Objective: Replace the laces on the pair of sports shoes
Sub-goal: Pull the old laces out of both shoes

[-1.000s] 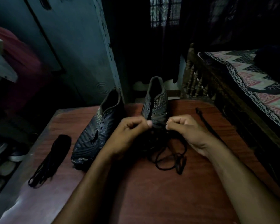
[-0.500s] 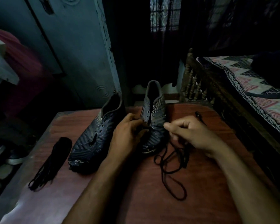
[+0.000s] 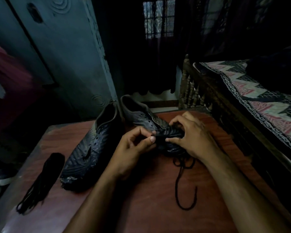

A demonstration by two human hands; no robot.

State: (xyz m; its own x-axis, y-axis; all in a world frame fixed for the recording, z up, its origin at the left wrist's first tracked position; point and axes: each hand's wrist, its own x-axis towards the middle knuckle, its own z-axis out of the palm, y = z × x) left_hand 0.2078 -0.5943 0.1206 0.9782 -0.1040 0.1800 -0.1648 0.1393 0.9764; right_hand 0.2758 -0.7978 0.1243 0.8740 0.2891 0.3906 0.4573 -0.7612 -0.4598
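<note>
Your left hand (image 3: 133, 148) pinched a black lace (image 3: 183, 187) between thumb and forefinger, just at the toe-end eyelets of the right shoe (image 3: 146, 118). Your right hand (image 3: 193, 138) had its fingers curled over that shoe's toe, thumb pressed low by the lace; whether it also pinched lace, can't tell, too dark. The shoe lay tilted on the counter (image 3: 141, 207), toe toward you, w/ the rest of the lace trailing in a loose curl near your right wrist.

Tip, as a judgement: steady the shoe w/ the right hand, feed the lace tip straight into the eyelet, and watch the trailing slack for snags.

The left shoe (image 3: 91, 148) sat just beside, eyelets bare, no lace visible. A dark lace bundle (image 3: 40, 179) lay well apart at the counter's left edge.

Counter: reddish wood grain. Room dim: a bed (image 3: 259, 101) w/ patterned cover on the right, blue door (image 3: 65, 56) left, barred window (image 3: 158, 17) behind.
</note>
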